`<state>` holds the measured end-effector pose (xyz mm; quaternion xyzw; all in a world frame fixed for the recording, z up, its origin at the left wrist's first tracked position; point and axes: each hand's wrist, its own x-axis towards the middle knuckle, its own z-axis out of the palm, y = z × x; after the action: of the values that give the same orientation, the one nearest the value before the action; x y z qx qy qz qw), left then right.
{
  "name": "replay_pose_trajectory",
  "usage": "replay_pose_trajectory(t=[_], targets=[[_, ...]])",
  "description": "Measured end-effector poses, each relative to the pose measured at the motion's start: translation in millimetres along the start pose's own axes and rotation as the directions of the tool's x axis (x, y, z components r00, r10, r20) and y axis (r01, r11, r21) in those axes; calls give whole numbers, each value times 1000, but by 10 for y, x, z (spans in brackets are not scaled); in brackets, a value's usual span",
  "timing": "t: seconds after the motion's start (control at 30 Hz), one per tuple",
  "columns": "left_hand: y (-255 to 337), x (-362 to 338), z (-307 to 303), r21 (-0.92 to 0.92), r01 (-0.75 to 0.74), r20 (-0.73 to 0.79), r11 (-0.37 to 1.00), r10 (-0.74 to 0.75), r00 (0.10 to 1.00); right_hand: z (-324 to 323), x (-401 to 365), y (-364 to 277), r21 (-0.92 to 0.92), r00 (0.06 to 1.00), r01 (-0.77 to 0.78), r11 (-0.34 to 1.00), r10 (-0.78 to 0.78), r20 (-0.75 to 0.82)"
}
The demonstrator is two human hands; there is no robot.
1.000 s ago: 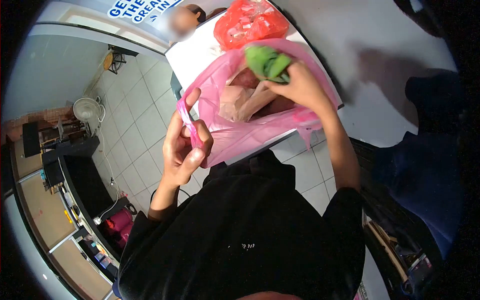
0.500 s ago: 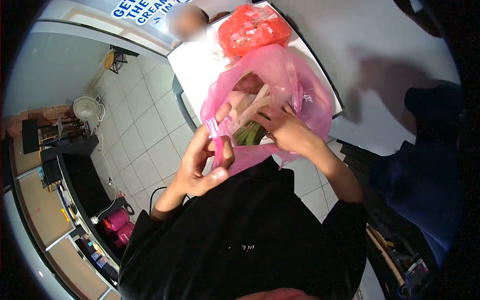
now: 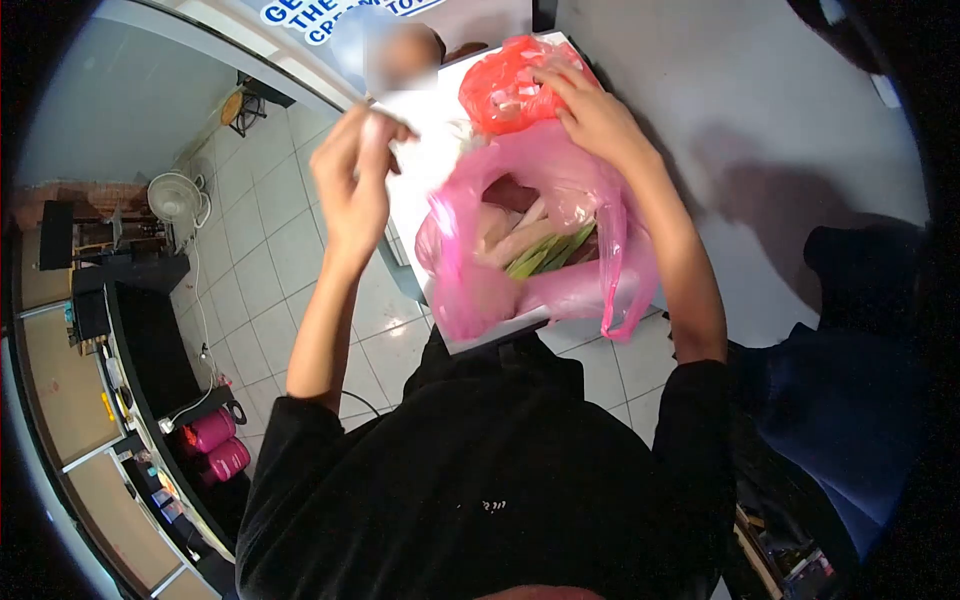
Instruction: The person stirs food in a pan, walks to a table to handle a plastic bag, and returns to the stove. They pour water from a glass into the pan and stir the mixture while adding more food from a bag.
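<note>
A pink plastic bag (image 3: 465, 290) stands open on the white table, its mouth facing up. Inside it lie long green leafy stalks (image 3: 552, 252), pale long pieces (image 3: 518, 240) and a reddish-brown item (image 3: 508, 193) whose kind I cannot make out. Behind it is a red plastic bag (image 3: 505, 95) with small pale pieces inside. My right hand (image 3: 600, 120) rests its stretched fingers on the red bag's right side. Left of the bags, my left hand (image 3: 358, 175) is raised at the table's edge, its bent fingers apart and slightly blurred, with nothing visible in them.
The white table (image 3: 408, 185) stands against a grey wall (image 3: 680, 90) on the right. White crumpled plastic (image 3: 450, 145) lies beside the red bag. Another person's head (image 3: 405, 55) shows at the far end. A fan (image 3: 175, 198) stands on the tiled floor.
My left hand has let go of the pink bag's edge and moved up and left. My right hand has come out of the pink bag and moved up to the red bag.
</note>
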<state>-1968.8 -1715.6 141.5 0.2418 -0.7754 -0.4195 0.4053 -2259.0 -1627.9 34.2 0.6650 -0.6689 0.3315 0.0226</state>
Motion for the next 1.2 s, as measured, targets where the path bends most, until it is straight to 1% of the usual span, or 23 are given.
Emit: replay_pose_trajectory(t=[0.03, 0.1, 0.13, 0.2, 0.23, 0.3, 0.37, 0.43, 0.47, 0.5, 0.53, 0.6, 0.67, 0.7, 0.73, 0.8, 0.87, 0.93, 0.97, 1.07, 1.13, 1.17, 1.2], targets=[[-122, 203, 139, 82, -2, -12, 997, 3, 1000, 124, -36, 103, -6, 1000, 3, 1000, -3, -8], [-471, 553, 511, 200, -63, 44, 978, 55, 997, 246, -64, 252, -215, 964, -112, 970, 158, 214], [-685, 689, 708, 236, -122, 110, 964, 98, 989, 179, -53, 217, -220, 966, -110, 969, 156, 207], [-1091, 871, 1057, 499, -175, 203, 849, 82, 976, -1, -161, -9, -284, 947, -132, 950, 206, 247], [-1233, 951, 1123, 496, -179, 204, 850, 86, 975, -31, -241, -37, -272, 974, -90, 958, 142, 179], [-1447, 1109, 1283, 701, -134, 330, 700, -152, 931, -140, -323, -5, -308, 978, -70, 949, 126, 164], [-1659, 1264, 1289, 691, -96, 315, 717, -179, 932, -314, -379, -41, -347, 983, -52, 936, 110, 149], [-1725, 1380, 1208, 682, -54, 301, 729, -212, 930, -517, -406, -182, -396, 944, -77, 915, 195, 266], [-1750, 1404, 1161, 397, 141, 234, 907, -249, 940, -495, -429, -197, -399, 943, -80, 913, 199, 266], [-1738, 1398, 1143, 48, 306, 181, 951, -309, 934, -445, -452, -212, -327, 963, 12, 945, 77, 259], [-1734, 1349, 1166, 49, 309, 181, 950, -312, 932, -380, -455, -224, -251, 969, 108, 962, -46, 242], [-1647, 1203, 1210, -409, 387, 142, 827, -361, 922, -258, -400, -235, -152, 957, 111, 982, -64, 283], [-1511, 1071, 1189, -419, 348, 105, 838, -336, 936, -107, -311, -158, -65, 941, 2, 998, 20, 338], [-1459, 1009, 1165, -539, 383, 120, 750, -382, 916, -170, -161, -162, 47, 911, -165, 985, 134, 390], [-1456, 993, 1139, -648, 405, 138, 645, -424, 895, -100, -54, -59, 48, 912, -162, 986, 131, 390], [-1619, 955, 1082, -644, 410, 159, 645, -411, 898, 67, 102, 145, 150, 929, -366, 918, 351, 119], [-1650, 924, 1061, -573, 421, 221, 704, -362, 906, 177, 188, 223, 65, 922, -377, 924, 367, 127], [-1548, 914, 1034, -507, 419, 208, 753, -365, 908, 700, 151, 565, -256, 918, -274, 927, 332, 218], [-1483, 920, 1015, -440, 411, 195, 798, -361, 912, 711, 171, 566, -254, 918, -274, 928, 331, 218], [-1386, 877, 939, -265, 426, 220, 865, -376, 900, 453, 308, 395, -152, 898, -333, 931, 362, 248], [-1484, 845, 912, -253, 407, 211, 878, -360, 909, 36, 500, 156, -54, 697, -677, 734, 663, 273], [-1502, 833, 899, -161, 352, 212, 922, -316, 925, 301, 397, 513, 99, 770, -632, 769, 608, 195], [-1494, 813, 896, -70, 291, 221, 954, -269, 937, 276, 359, 460, 96, 764, -638, 764, 614, 198]])
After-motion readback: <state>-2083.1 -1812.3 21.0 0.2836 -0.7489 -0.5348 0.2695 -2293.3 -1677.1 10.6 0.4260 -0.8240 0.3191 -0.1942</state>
